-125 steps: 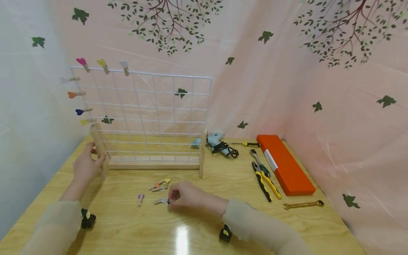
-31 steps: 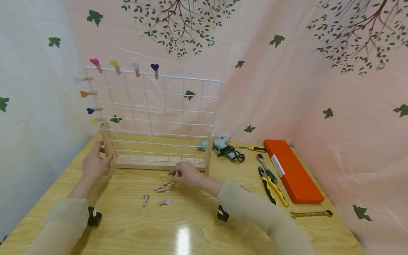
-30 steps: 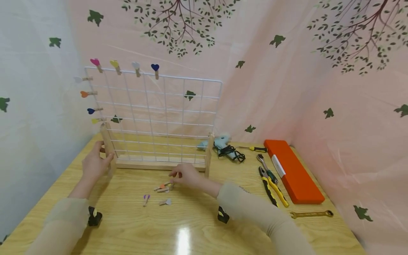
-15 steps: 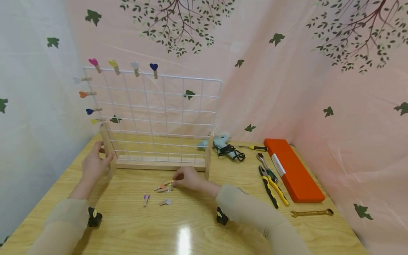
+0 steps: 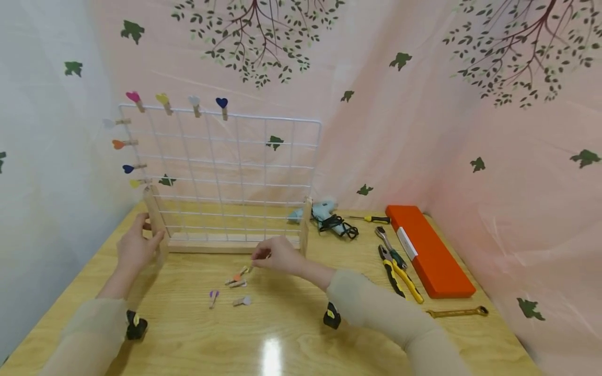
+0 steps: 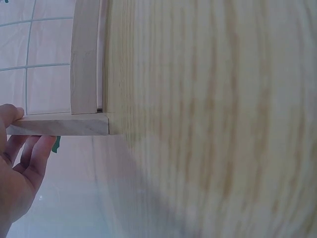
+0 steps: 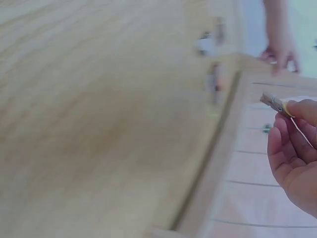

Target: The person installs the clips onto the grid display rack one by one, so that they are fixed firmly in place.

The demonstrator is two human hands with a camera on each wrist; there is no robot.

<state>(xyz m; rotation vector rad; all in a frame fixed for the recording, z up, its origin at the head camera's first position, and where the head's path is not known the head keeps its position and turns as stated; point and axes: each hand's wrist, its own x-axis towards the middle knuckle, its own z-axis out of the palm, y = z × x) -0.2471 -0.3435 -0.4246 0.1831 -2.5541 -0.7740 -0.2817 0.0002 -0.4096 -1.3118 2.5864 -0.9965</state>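
Note:
A white wire grid (image 5: 282, 119) stands in a wooden base (image 5: 211, 249). Heart clothespins line its top rail and left side, the rightmost on top being navy (image 5: 222, 103). My left hand (image 5: 135, 246) grips the base's left upright (image 6: 59, 125), thumb on one side and fingers on the other. Just in front of the base, my right hand (image 5: 282, 256) pinches a small wooden clothespin (image 7: 272, 102) by its yellow end, partly hidden by the thumb. Below that hand lie several loose clothespins: an orange one (image 5: 237, 278), a purple one (image 5: 213, 297) and a white one (image 5: 242, 301) among them.
Behind the right upright lies a light-blue glue gun (image 5: 324, 211) with a black cord. To the right are a screwdriver (image 5: 376, 219), a ratchet (image 5: 390, 245), pliers (image 5: 400, 274), a wrench (image 5: 458, 312) and an orange case (image 5: 430, 253).
The navy clothespin that my right hand held earlier is on the top rail. My right hand has since picked a yellow-ended clothespin from the pile and risen slightly. My left hand keeps its grip.

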